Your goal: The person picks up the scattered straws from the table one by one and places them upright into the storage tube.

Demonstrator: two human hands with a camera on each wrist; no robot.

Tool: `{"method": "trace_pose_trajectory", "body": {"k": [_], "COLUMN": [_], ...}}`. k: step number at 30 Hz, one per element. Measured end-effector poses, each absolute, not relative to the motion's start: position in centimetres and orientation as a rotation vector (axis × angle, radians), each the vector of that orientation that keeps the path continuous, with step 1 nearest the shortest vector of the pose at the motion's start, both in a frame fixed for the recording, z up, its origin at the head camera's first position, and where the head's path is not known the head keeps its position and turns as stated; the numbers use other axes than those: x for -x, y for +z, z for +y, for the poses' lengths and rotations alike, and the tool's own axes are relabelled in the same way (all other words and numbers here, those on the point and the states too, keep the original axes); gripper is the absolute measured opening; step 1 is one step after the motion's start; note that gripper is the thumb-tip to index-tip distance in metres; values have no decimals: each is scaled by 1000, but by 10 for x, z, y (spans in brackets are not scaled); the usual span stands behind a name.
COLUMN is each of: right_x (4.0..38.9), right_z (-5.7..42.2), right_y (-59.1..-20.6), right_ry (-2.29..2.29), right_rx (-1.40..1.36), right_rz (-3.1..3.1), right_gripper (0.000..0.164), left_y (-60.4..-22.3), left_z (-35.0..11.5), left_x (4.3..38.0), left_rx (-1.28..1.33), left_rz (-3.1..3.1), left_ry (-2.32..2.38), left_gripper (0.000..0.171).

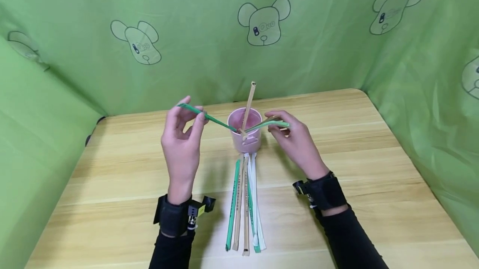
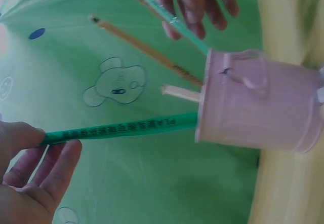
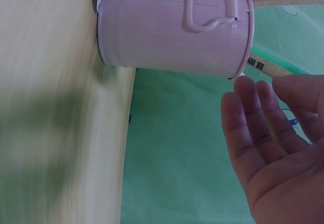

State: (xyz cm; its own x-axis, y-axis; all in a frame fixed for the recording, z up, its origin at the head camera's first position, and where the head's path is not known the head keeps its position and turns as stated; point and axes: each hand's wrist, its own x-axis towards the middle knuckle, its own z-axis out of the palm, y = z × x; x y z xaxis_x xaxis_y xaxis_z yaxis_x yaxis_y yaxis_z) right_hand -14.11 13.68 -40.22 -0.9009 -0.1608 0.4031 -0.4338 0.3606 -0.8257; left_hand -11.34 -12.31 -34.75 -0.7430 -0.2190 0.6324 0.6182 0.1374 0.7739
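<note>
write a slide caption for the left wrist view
The left hand pinches a long green printed straw whose far end sits inside a pink cylindrical bucket.

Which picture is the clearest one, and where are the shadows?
Head view: looks brightest and sharpest, with soft shadows on the wooden table near the left hand and right hand; left wrist view: dimmer and hazy, whitish at the left edge, though dark printing shows on the green straw; right wrist view: dim too, with blurry shadow patches on the table.
</note>
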Motion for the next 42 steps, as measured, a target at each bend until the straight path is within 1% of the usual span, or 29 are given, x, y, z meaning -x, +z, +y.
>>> {"method": "trace_pose_trajectory", "body": {"k": [3, 6, 11, 18, 22, 26, 30, 35, 37, 42], "right_x": [141, 142, 142, 144, 141, 137, 132, 127, 126, 123], "right_z": [135, 133, 129, 123, 117, 109, 100, 90, 88, 88], "right_y": [-402, -403, -406, -416, -425, -433, -441, -447, -448, -446], "right_ry": [1586, 1583, 1560, 1619, 1653, 1622, 1555, 1523, 1504, 1452], "right_rx": [-533, -533, -471, -342, -301, -255, -214, -155, -171, -232], "right_rz": [-2396, -2416, -2499, -2666, -2757, -2841, -2918, -2985, -2978, -2949], "right_gripper": [37, 37, 40, 50, 56, 62, 66, 83, 86, 88], "left_y": [-356, -365, -379, -394, -400, -407, -413, -419, -419, -418], "left_z": [-121, -118, -116, -117, -120, -123, -121, -113, -111, -111], "left_x": [118, 123, 127, 127, 124, 120, 118, 115, 115, 115], "left_rx": [399, 431, 455, 415, 311, 209, 215, 238, 233, 199], "left_rz": [-1875, -1967, -2134, -2413, -2710, -2972, -3120, -3233, -3251, -3258], "left_ry": [-1609, -1533, -1440, -1422, -1410, -1362, -1318, -1293, -1282, -1256], "left_gripper": [44, 45, 39, 27, 24, 26, 25, 25, 27, 31]}}
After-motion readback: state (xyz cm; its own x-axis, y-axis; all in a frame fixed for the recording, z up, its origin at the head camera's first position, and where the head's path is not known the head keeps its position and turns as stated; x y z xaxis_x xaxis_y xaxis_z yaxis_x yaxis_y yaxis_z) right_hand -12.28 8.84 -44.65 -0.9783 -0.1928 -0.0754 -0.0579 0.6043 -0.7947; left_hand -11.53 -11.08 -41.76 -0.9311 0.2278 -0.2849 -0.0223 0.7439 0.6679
